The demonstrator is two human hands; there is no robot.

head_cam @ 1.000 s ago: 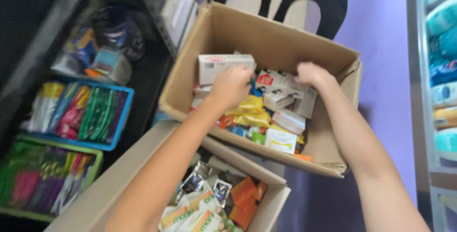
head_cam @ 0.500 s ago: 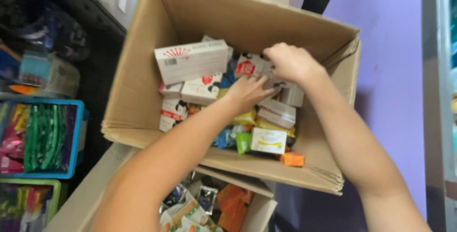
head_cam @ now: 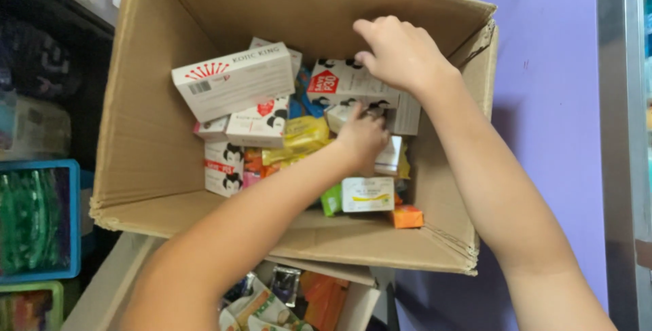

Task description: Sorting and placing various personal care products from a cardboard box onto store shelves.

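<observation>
A big open cardboard box [head_cam: 146,134] holds several small product cartons and sachets. My right hand [head_cam: 401,52] reaches in from the right, its fingers curled over the top of a white pack with a red label [head_cam: 339,81] near the back wall. My left hand [head_cam: 363,137] comes in from the lower left and digs among small white cartons [head_cam: 343,117] just below that pack, fingertips partly hidden. A long white carton with a red fan mark [head_cam: 234,81] lies tilted on top at the left. Yellow sachets [head_cam: 305,134] sit in the middle.
A second open cardboard box [head_cam: 285,300] with sachets stands below the first. Blue [head_cam: 41,219] and green [head_cam: 30,304] plastic baskets of packets sit on dark shelving at the left. A purple wall [head_cam: 550,100] and a metal shelf post [head_cam: 614,134] are on the right.
The view has closed in on the box. My right hand has shifted toward the back wall onto the white pack. My left hand has slid right and deeper among the cartons.
</observation>
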